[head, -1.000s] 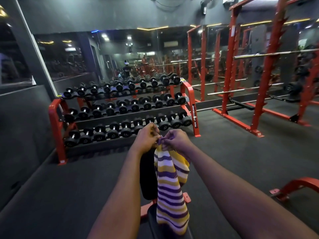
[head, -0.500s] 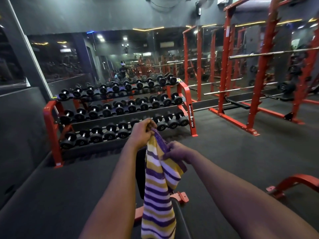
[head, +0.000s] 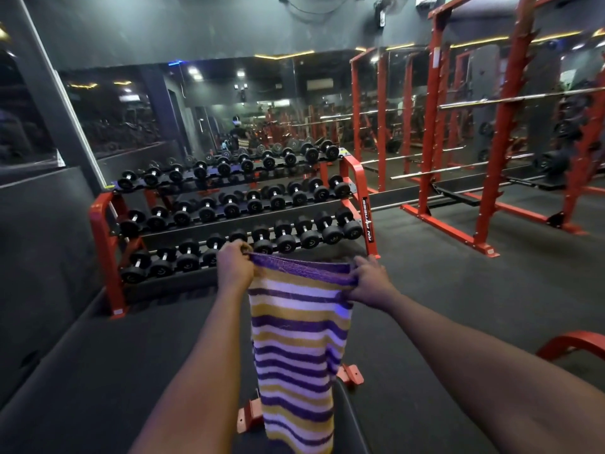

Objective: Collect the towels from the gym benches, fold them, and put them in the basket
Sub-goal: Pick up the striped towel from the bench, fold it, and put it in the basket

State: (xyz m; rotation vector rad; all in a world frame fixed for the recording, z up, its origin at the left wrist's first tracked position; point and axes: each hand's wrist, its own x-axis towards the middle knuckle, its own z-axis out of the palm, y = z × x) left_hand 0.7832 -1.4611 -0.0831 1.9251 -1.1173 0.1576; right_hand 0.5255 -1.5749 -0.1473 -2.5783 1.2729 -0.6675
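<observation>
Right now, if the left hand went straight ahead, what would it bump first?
Probably the bottom-row dumbbells on the red rack, just beyond the left hand holding the striped towel; depth is hard to judge.

one view, head-worn and wide-angle. it faces forward and down along both forearms. the left hand (head: 234, 268) and right hand (head: 370, 285) sit close, low of centre, with the striped towel (head: 298, 339) between them running to the bottom edge. the dumbbell rack (head: 229, 221) stands straight ahead, farther off, mid-frame. the red power rack (head: 491, 158) fills the upper right. straight lines bow near the edges.
</observation>
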